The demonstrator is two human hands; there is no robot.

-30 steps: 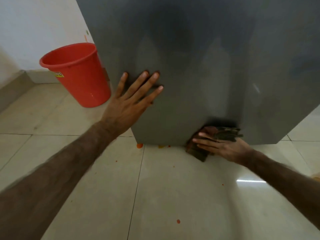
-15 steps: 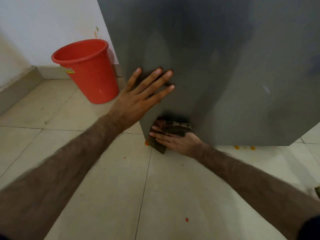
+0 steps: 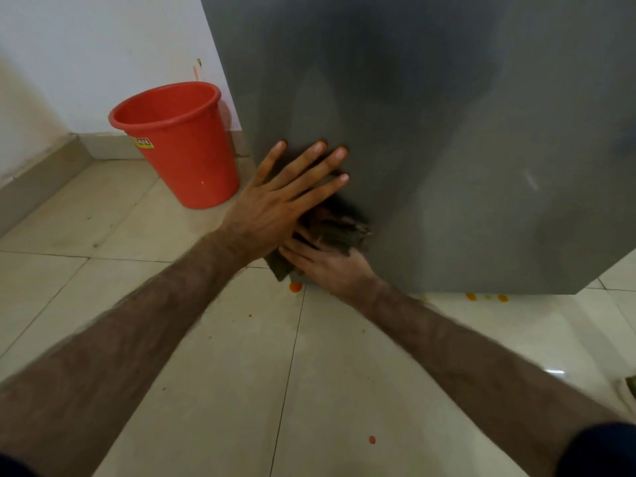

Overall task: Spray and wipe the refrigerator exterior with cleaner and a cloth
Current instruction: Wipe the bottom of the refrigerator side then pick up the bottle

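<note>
The grey refrigerator [image 3: 447, 132] fills the upper right of the head view, its lower edge just above the floor. My left hand [image 3: 282, 197] lies flat on its side panel near the left corner, fingers spread and straight. Just below it, my right hand [image 3: 330, 263] presses a dark brown folded cloth [image 3: 337, 232] against the panel near the bottom left corner. Part of the cloth is hidden under my left hand. No spray bottle is in view.
A red plastic bucket [image 3: 179, 142] stands on the floor left of the refrigerator, by the white wall [image 3: 86, 56]. Orange spots [image 3: 295, 287] dot the beige tiled floor [image 3: 241, 373] under the refrigerator's edge and nearer me.
My right hand slid the cloth leftward along the panel's bottom, then slightly up, ending under my left hand. The left hand stayed flat on the panel.
</note>
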